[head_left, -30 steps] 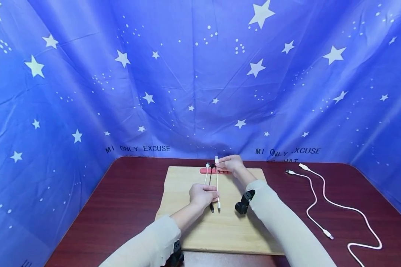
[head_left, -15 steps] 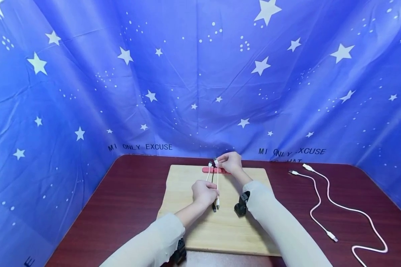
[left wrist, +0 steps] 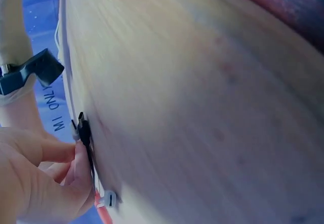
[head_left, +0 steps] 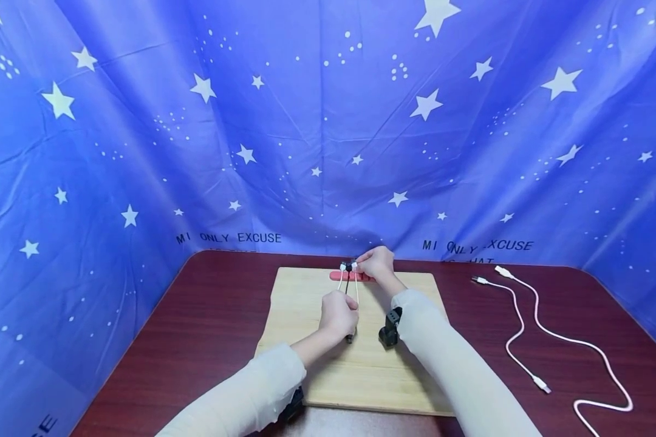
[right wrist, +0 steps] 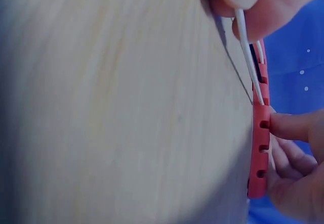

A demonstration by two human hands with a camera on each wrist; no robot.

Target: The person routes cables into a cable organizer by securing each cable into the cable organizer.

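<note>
My left hand (head_left: 339,314) pinches a white USB cable (head_left: 356,290) near its lower end; the left wrist view shows its thumb and fingertips together beside a black plug (left wrist: 84,129). That cable runs up into a slot of a red cable holder (right wrist: 260,150) at the board's far edge. My right hand (head_left: 376,264) is at the cable's upper plug (head_left: 354,266), its fingertips against the holder's back edge. The plug is hidden in the right wrist view. A black cable (head_left: 347,284) and another white cable (head_left: 340,280) sit in the holder to the left.
A wooden board (head_left: 382,370) lies on the dark red table (head_left: 186,340). Two white cables, one shorter (head_left: 516,309) and one longer (head_left: 568,342), lie on the table at the right. A blue star-patterned curtain (head_left: 284,121) encloses the back and sides.
The white cable's upper plug has come down to the holder, in line with the other plugs. My left hand has shifted slightly right, now covering the cable's lower end.
</note>
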